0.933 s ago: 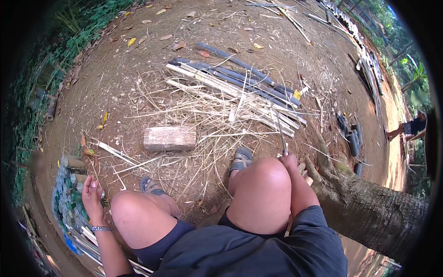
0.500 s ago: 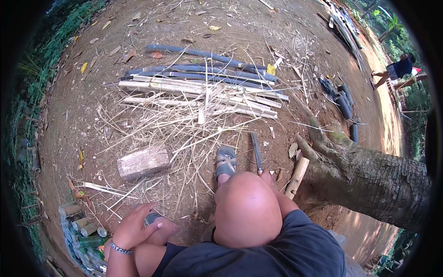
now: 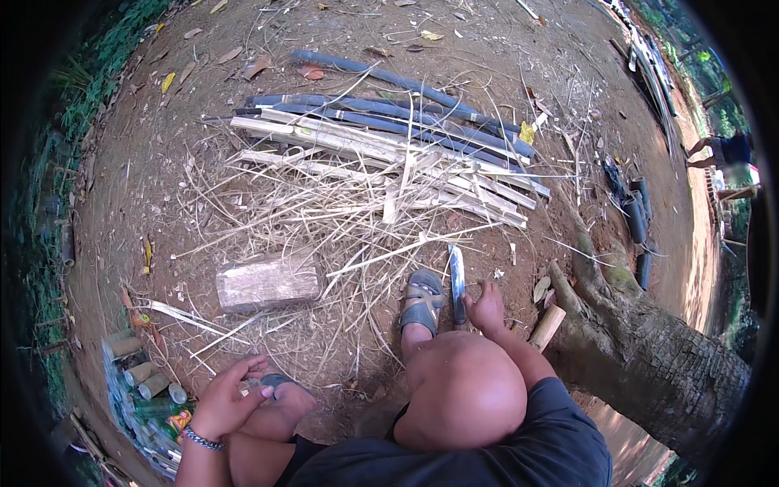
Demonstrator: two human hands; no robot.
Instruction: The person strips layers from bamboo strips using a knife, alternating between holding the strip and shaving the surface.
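Note:
My right hand is beside a long-bladed knife, its loosely bent fingers close to the blade and not wrapped around it. The knife is between my right foot and that hand, blade pointing away from me; my raised right knee hides its handle end. On the left, my left hand rests over my bent left leg, thumb apart from the loosely curved fingers, with no held tool showing. Ahead of my feet lies a squared wooden block. Beyond it, split bamboo strips lie among thin shavings.
Dark poles lie behind the strips. A thick tree trunk and a short cut log are at the right. Bamboo pieces and bottles sit at lower left. A person stands far right.
My right hand has come away from the knife's handle end and moved up beside the blade. The view has shifted, so the ground things appear further right. My left hand stays over my leg.

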